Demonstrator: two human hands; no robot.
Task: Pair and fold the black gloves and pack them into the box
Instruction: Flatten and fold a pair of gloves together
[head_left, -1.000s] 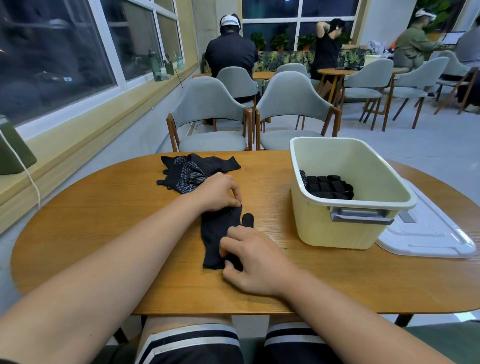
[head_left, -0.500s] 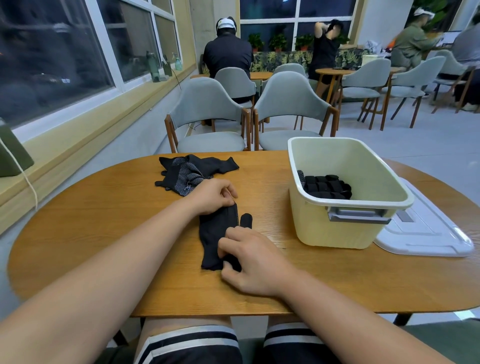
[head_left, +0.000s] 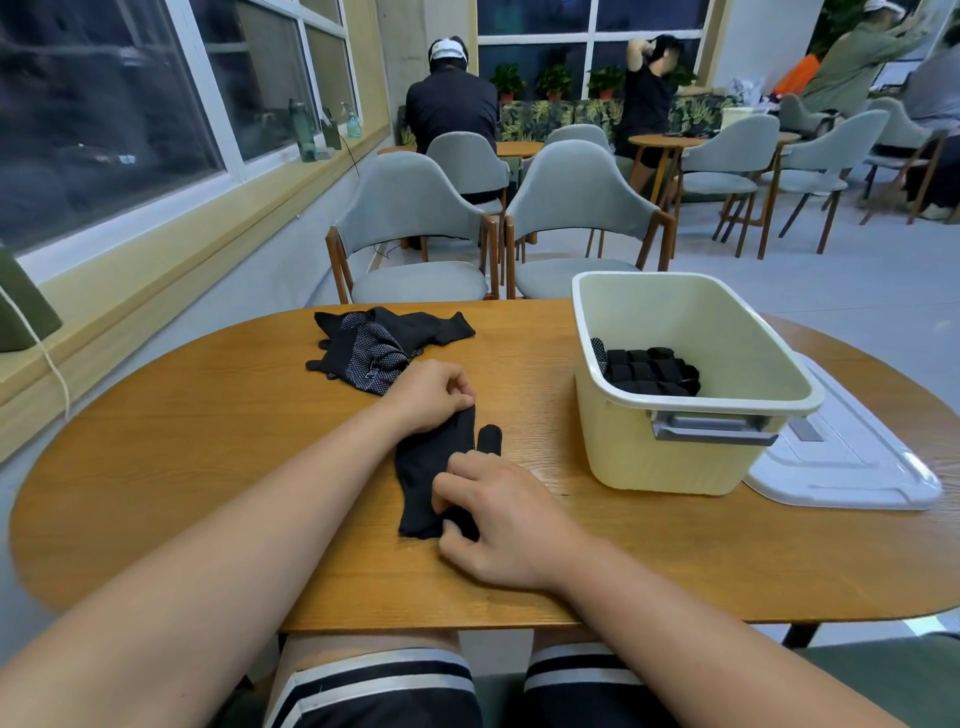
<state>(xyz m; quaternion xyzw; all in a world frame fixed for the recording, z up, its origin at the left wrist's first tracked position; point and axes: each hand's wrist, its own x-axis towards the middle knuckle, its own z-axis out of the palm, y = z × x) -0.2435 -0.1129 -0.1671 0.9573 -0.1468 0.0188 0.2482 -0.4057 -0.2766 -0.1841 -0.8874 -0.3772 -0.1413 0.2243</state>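
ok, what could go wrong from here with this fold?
1. The thumb of the glove pair sticks out sideways, outside both the left grip and right grip; it may escape the fold.
2. The left wrist sits beside the loose gloves; pulling back could drag them.

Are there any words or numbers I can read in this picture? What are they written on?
None: no words or numbers can be read here.
box: plain, no label.
lid: only a blank grey patch.
loose gloves: white dots, not letters.
glove being folded: plain black.
bottles on the sill: too small to tell.
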